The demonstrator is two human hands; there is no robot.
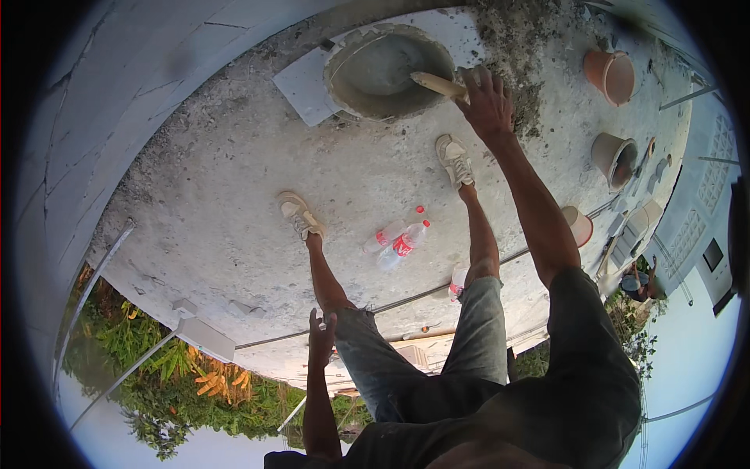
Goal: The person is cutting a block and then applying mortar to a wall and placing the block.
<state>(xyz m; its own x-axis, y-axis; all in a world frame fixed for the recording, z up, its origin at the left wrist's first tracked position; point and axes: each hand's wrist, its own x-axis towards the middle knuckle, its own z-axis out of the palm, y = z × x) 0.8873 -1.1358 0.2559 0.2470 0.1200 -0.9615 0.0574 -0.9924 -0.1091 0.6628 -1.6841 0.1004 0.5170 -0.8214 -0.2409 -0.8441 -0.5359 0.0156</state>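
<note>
Head view. The right hand point(490, 108) was closed on the near end of a pale stick point(436, 83). The stick's free end pointed left and lay over the near right part of a round tub point(367, 105). Whether the tip touched the grey contents could not be determined. The tub contained a smooth grey mix, and its rim was coated with grey residue. It rested on a pale board point(303, 90), one corner of which projected to the left.

The left hand point(321, 338) was open, fingers slightly bent, beside the left knee. Contact between hand and knee could not be determined.

Labelling: two clear bottles point(402, 245) with red caps lay side by side on the concrete floor point(226, 156), between the legs and nearer than the shoes point(298, 215). The front bottle carried a red label with large white lettering; the label of the other was partly hidden. A third bottle point(456, 284), also showing red, was partly covered by the right leg.

On the right side, an orange bucket point(609, 76) and a pale bucket point(612, 161) stood well apart from the tub. A further bucket point(576, 227) was located beside the right forearm. Another person point(641, 284) was visible at far right.
</note>
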